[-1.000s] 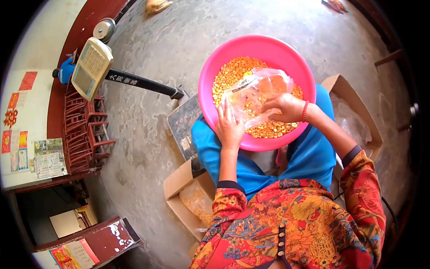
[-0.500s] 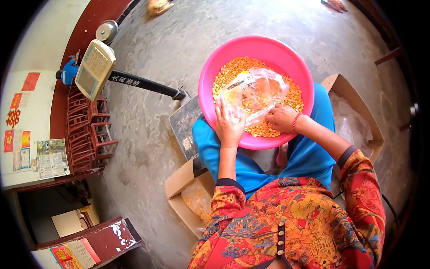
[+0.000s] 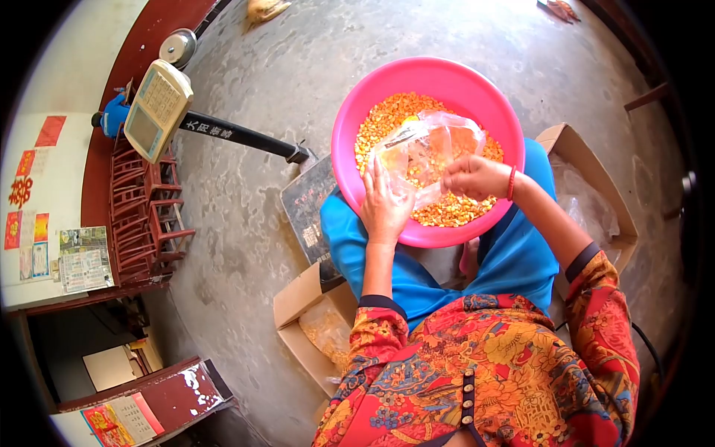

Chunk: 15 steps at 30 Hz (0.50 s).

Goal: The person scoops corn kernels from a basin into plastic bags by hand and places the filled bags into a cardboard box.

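Note:
A pink basin (image 3: 503,112) rests on my lap with yellow-orange corn kernels (image 3: 402,109) inside. On the kernels lies a clear plastic bag (image 3: 439,141), its mouth toward me and some kernels in it. My left hand (image 3: 384,208) holds the bag's left edge at the near left of the basin. My right hand (image 3: 477,177), with a red bracelet at the wrist, is over the right side of the bag's mouth. Its fingers are curled together, and what they hold, if anything, is hidden.
A platform scale (image 3: 304,208) with a display (image 3: 158,110) on a black post stands to the left. An open carton (image 3: 298,298) with a filled bag is at the lower left. Another carton (image 3: 622,201) with clear plastic is at the right. Red stools (image 3: 138,216) are stacked by the wall.
My right hand dipped to the bag's near right edge, then rose slightly, with its fingers now curled. My left hand has stayed on the bag's left edge.

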Motion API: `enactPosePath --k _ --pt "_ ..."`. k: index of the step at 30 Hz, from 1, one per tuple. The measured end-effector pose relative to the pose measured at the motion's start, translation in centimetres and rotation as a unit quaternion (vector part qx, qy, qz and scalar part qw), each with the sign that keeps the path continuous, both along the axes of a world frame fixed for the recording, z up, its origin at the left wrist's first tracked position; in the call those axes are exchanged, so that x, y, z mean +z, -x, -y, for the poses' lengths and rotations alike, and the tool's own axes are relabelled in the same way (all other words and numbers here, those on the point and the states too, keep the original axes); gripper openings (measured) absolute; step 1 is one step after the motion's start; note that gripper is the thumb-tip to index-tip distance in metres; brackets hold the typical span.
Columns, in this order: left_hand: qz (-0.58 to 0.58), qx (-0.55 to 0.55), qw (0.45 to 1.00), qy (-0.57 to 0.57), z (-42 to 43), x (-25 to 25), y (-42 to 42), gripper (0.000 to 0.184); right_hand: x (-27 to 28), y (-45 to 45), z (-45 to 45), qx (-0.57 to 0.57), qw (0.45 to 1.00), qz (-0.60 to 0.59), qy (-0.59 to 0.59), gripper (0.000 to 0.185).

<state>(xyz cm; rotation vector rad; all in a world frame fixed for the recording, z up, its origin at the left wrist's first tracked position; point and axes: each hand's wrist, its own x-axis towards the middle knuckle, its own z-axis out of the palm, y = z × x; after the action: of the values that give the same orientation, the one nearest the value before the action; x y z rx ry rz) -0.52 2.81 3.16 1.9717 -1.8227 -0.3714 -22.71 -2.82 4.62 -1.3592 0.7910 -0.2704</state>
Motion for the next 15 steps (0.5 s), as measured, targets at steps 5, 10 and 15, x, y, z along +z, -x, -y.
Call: enactPosePath --k 5,10,15 --pt "-0.020 -0.024 0.999 0.019 -0.2 0.7 0.2 0.092 2.0 -2.6 2.4 -0.162 0.973 0.142 -0.083 0.019" --pt "-0.051 -0.013 0.998 0.030 -0.2 0.2 0.0 0.088 -1.6 -5.0 2.6 -0.122 0.903 -0.008 0.413 0.016" --pt "-0.026 0.006 0.997 0.071 -0.3 -0.7 -0.1 0.083 0.0 -3.0 0.0 0.048 0.966 -0.014 0.252 0.015"
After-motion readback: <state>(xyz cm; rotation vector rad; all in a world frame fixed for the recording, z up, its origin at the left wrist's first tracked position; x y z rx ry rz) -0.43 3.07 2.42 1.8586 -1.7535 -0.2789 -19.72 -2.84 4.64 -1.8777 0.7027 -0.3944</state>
